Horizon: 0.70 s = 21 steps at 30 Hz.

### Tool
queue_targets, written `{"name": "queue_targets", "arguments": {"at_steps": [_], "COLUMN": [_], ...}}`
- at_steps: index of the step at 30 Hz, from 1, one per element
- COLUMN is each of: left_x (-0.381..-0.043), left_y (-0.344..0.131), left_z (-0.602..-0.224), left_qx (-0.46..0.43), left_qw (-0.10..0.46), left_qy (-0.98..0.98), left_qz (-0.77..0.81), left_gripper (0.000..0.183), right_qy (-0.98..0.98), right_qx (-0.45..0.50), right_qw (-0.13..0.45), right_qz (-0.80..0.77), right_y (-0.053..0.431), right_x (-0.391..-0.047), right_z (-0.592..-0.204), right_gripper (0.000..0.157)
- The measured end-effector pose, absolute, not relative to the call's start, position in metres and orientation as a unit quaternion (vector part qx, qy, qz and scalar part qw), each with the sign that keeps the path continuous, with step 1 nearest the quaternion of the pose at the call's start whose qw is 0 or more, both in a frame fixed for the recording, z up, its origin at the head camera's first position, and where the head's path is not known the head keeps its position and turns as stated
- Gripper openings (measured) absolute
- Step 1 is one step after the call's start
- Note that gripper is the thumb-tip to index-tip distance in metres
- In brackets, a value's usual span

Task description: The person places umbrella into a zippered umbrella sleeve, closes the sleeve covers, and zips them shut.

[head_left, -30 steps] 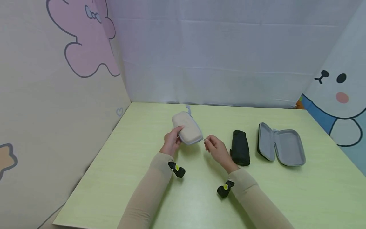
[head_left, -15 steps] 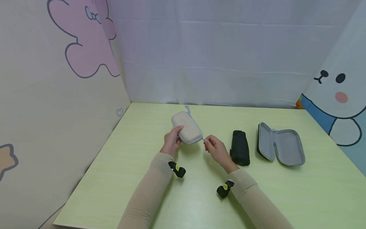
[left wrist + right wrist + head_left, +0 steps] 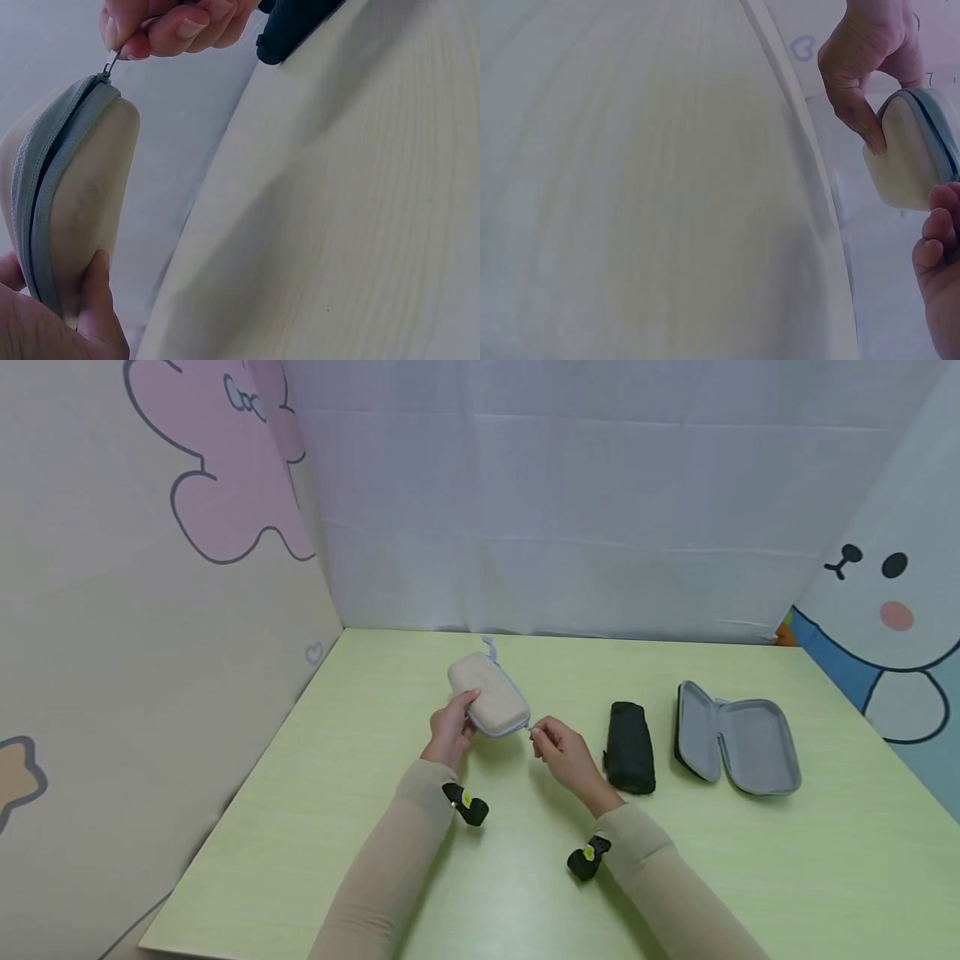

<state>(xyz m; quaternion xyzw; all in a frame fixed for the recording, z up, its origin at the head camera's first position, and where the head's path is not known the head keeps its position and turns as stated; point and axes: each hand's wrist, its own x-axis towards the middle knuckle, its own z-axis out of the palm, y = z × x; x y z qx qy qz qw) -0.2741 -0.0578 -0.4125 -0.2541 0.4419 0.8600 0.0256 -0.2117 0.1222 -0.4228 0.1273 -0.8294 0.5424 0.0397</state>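
A cream zippered case (image 3: 489, 695) with a grey-blue zip band is held above the table, tilted. My left hand (image 3: 452, 727) grips its near left side, thumb across the top face and fingers underneath. With thumb and forefinger my right hand (image 3: 562, 750) pinches the metal zipper pull (image 3: 113, 60) at the case's near right corner. In the left wrist view the zip teeth stand parted along the edge, with a dark slit between the bands (image 3: 46, 157). A lavender strap (image 3: 490, 648) sticks out at the far end. The case's inside is hidden.
On the pale green table (image 3: 360, 827), a black folded pouch-like bundle (image 3: 630, 748) lies just right of my right hand. Farther right an unfolded grey-lined case (image 3: 761, 747) rests with its lid up. A white curtain (image 3: 570, 527) hangs behind the table's back edge.
My right hand has shifted slightly left with the zipper pull. The case in my left hand has drifted a little left too. The things on the table have stayed put.
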Motion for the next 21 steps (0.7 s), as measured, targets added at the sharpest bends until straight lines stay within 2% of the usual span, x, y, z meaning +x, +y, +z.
{"name": "queue_targets", "arguments": {"at_steps": [14,21], "left_x": [-0.2727,-0.2698], "left_y": [-0.0536,-0.0523], "left_z": [-0.4107,-0.4083], "left_qx": [-0.262,-0.253], "left_qw": [0.014,0.029], "left_qy": [0.43,0.425], "left_qz": [0.864,0.869], "left_gripper": [0.06,0.061], "right_qy": [-0.837,-0.834], "right_qx": [0.158,0.145], "right_qw": [0.058,0.064], "right_qz": [0.52,0.529], "right_y": [0.1199,0.1217], "right_x": [-0.2095,-0.2093], "right_z": [-0.4229,-0.4233], "right_gripper": [0.02,0.021]}}
